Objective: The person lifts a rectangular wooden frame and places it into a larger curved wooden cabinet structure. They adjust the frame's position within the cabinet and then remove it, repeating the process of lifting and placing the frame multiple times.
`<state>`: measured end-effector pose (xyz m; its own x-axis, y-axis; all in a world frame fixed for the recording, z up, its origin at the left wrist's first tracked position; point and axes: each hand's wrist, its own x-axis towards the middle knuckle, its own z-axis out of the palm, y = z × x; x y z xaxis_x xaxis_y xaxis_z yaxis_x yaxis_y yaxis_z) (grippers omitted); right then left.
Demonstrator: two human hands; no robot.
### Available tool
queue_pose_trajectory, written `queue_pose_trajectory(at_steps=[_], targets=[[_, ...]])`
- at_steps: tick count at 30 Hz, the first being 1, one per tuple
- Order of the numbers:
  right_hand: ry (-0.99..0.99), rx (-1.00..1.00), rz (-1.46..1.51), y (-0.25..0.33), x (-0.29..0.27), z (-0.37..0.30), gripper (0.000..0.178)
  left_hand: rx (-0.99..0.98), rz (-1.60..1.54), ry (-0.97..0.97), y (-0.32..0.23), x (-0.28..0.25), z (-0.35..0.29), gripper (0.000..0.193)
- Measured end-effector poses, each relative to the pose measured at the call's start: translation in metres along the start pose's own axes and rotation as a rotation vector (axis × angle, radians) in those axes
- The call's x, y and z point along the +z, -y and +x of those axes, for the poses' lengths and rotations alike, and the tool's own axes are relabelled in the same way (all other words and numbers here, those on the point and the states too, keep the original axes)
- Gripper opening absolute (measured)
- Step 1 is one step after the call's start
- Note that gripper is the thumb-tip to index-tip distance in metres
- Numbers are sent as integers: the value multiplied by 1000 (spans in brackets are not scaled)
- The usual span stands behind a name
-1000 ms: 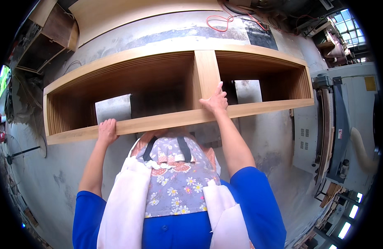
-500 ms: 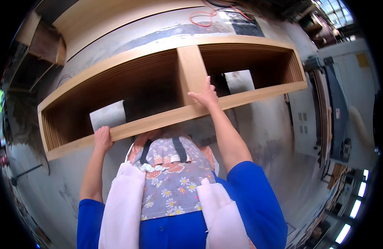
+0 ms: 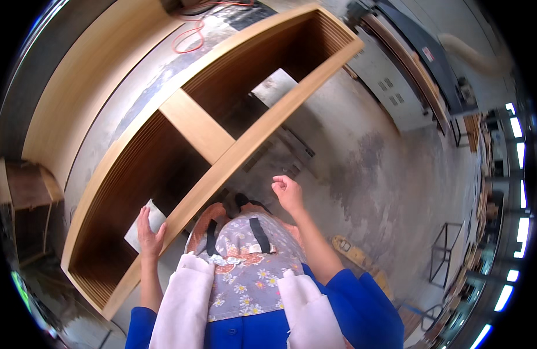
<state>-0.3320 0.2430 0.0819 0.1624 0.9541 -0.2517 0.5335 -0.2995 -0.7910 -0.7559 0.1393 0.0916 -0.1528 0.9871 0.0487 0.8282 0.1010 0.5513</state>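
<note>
A long pale wooden frame (image 3: 233, 152) with slightly bowed long sides lies slantwise in front of me, split by a broad crosspiece (image 3: 197, 125). Thin stacked ridges line its inner walls. At the lower left of its near rail, my left hand (image 3: 150, 234) rests against the wood with fingers stretched up and thumb apart. My right hand (image 3: 287, 193) hovers off the near rail with curled fingers, and I see nothing in it. Through the frame's openings show two whitish blocks, one (image 3: 145, 225) beside my left hand and another (image 3: 275, 87) farther away.
A wide curved wooden panel (image 3: 76, 81) stands beyond the frame, with an orange cable (image 3: 190, 39) on the floor. A wooden box (image 3: 30, 189) is at far left. Grey machinery (image 3: 390, 87) stands at right. A yellowish object (image 3: 350, 251) and a thin metal stand (image 3: 445, 250) are lower right.
The view has swung, so the frame now slants up to the right. My right hand has left the near rail by the crosspiece and curled. My left hand's fingers have straightened at the rail.
</note>
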Motion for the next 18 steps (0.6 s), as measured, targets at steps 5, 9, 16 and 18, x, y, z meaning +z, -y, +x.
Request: queue_pose_trajectory(at_steps=[5,9,16,18], targets=[[-27,80,28,-42,-14,-23,21,211,-94,18,-86,29,55,56],[-45,153,108,-42,21,-40,21,299,-97,123,-70,29,82,54],[-75,231,164,-59,10,-57,23,329,-7,212,-101,28,109,58],[-69,253,121,-53,10,-61,23,352,-17,195,-103,28,125,59]])
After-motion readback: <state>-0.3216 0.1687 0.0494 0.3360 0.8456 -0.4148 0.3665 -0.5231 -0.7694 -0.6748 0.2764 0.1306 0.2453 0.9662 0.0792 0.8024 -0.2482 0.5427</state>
